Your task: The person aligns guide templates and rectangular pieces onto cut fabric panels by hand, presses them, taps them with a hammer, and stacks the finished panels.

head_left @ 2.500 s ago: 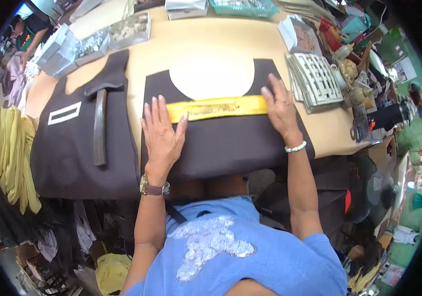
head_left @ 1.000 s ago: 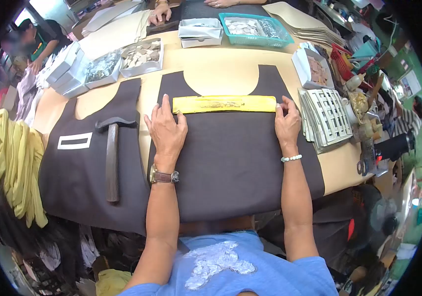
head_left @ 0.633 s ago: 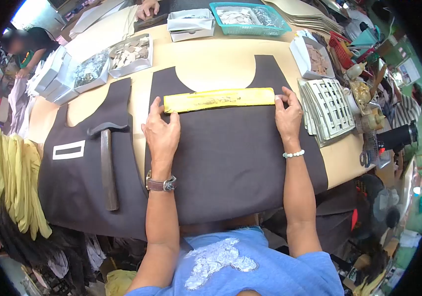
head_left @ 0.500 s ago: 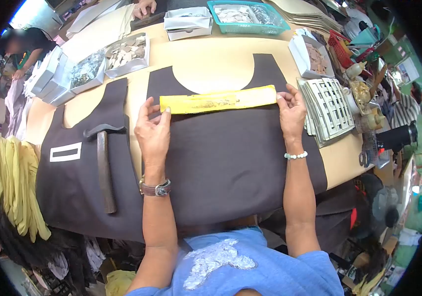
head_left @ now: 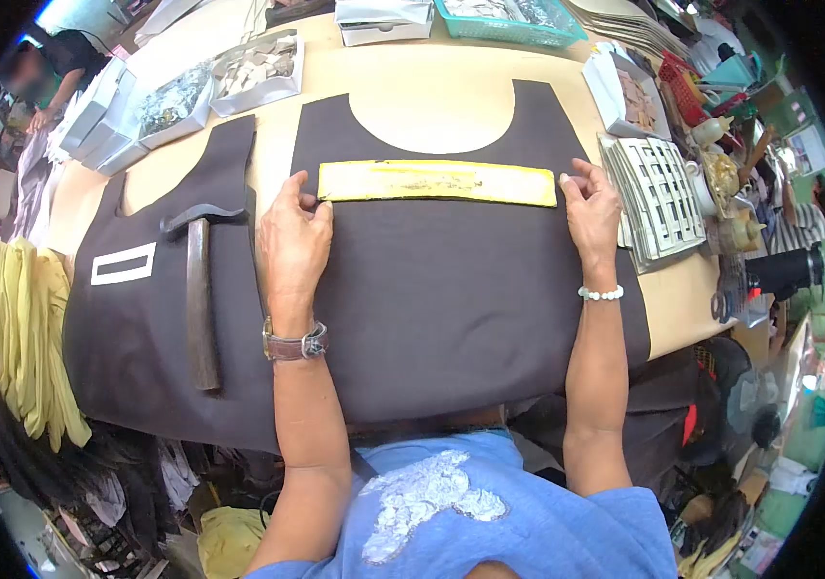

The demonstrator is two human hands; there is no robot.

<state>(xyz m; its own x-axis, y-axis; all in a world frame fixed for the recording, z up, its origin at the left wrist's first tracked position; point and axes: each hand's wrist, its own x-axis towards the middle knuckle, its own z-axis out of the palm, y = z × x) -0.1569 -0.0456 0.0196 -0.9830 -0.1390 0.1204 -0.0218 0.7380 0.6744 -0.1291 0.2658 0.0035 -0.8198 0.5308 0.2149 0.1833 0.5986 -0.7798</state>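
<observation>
A long, flat yellow strip (head_left: pixel 437 182) with a worn, scuffed middle lies level across a dark brown cut piece (head_left: pixel 441 289), just below its curved notch. My left hand (head_left: pixel 295 232) has its thumb and fingers closed at the strip's left end. At the right end, my right hand (head_left: pixel 594 207) closes thumb and fingers on the edge. On a second dark piece (head_left: pixel 147 338) to the left rest a hammer (head_left: pixel 200 299), head away from me, and a small white rectangular frame (head_left: pixel 123 263).
White boxes of small pieces (head_left: pixel 258 72) stand at the back left, a turquoise basket (head_left: pixel 519 31) at the back. A stack of slotted cards (head_left: pixel 659 198) and a white box (head_left: pixel 625 92) lie right. Yellow cloth (head_left: pixel 7 328) hangs left. Another person (head_left: pixel 55 72) is at the far left.
The strip has gone from slightly tilted to level and flat against the dark piece. Both hands stay at its ends, the right one slightly further right. The whole view has shifted slightly.
</observation>
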